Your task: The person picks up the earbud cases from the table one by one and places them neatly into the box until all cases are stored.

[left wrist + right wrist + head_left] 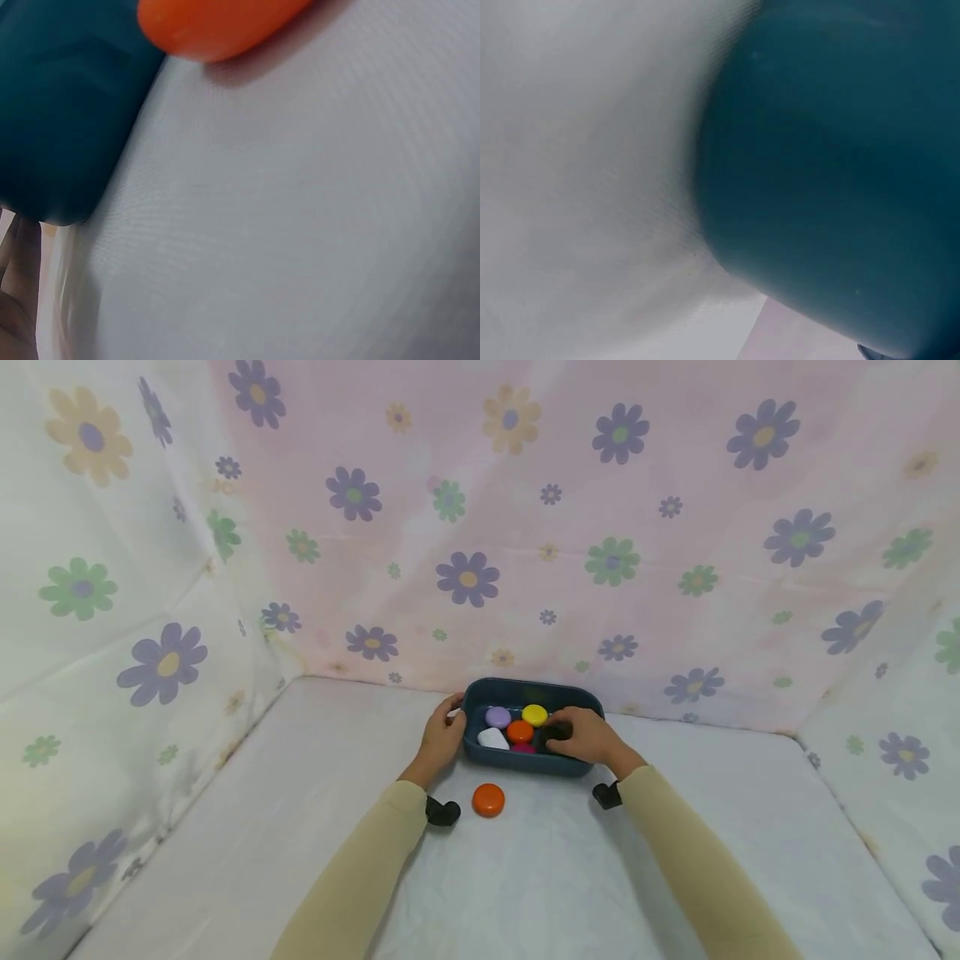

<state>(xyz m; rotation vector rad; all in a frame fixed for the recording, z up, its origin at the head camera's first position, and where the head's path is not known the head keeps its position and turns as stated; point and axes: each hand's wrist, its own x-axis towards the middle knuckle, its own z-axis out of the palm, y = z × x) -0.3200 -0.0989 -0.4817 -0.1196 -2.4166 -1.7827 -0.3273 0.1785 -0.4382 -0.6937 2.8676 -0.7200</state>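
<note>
A dark teal bin (532, 763) stands near the back of the white table, with smooth rounded pieces inside. My left hand (442, 735) touches the bin's left end from outside, its visible fingers fairly straight. Over the bin's right half, my right hand (588, 739) reaches in and pinches a black rounded piece (557, 735) between thumb and fingers. Beside that lie a yellow piece (535, 715), a red-orange piece (520, 732), a lilac piece (498, 717), a white piece (492, 739) and a partly hidden magenta piece (523, 748). Both wrist views show mainly the bin's outer wall.
An orange round piece (488, 800) lies on the table in front of the bin, close to the left wrist. Flower-patterned cloth (465, 527) rises behind the bin and along both sides. Each wrist carries a black mount, the left mount (443, 813) near the orange piece.
</note>
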